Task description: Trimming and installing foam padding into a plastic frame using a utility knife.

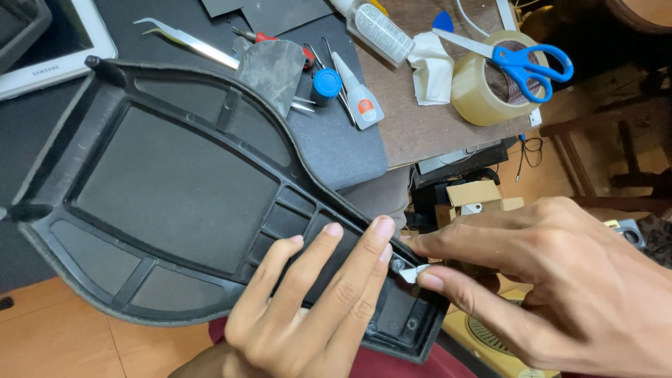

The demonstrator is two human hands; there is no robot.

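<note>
both hands on narrow end of black ribbed plastic shell (175,189)

l hand (308,308) lies flat, fingers straight and spread, pressing the shell's neck, gripping nothing. r hand (560,280) pinches a small white bit (413,271) betw thumb and forefinger, right by a screw at the shell's edge. wide paddle-shaped end rests on the dark mat; narrow end hangs off the desk's front edge. far side: glossy tape roll (483,91) w/ blue-handled scissors (521,59), glue bottle (358,94).

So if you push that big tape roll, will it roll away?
Probably not. The tape roll lies flat on the table, so it would likely slide. The blue scissors resting on top might slip off. It looks hollow, so probably light.
</note>
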